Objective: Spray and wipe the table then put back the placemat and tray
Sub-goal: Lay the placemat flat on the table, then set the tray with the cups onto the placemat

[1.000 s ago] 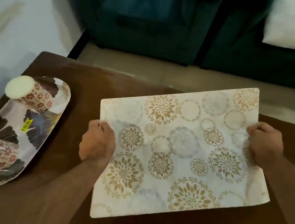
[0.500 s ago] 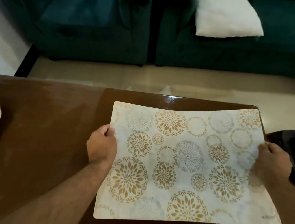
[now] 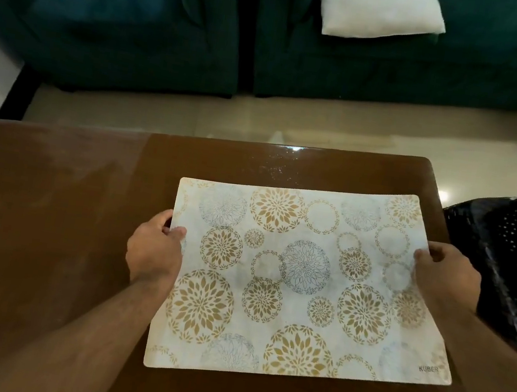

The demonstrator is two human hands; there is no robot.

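Since a second ago the view has swung right, so the tray with its two cups has gone out of view at the left, and the placemat (image 3: 304, 285) now lies lower and squarer over the right part of the tabletop (image 3: 48, 216). Both hands keep their hold on its short edges.

Left hand (image 3: 155, 249) grips the mat's left edge about midway along, thumb on top and fingers curled under. Right hand (image 3: 445, 278) pinches the right edge the same way, thumb over the top face and fingers tucked beneath. Whether the mat rests flat on the wood or is held just above it cannot be told; its near edge casts a thin shadow.

White with gold and grey floral circles, the mat bears the word KUBER at its near right corner. Its far right corner reaches close to the tabletop's right edge. Scattered droplets glint on the wood just beyond the mat's far edge.

Beside the tabletop at the right stands a black perforated basket (image 3: 511, 274). Across the pale floor (image 3: 261, 116) sits a dark green sofa (image 3: 401, 69) with a white cushion (image 3: 379, 10) on it.
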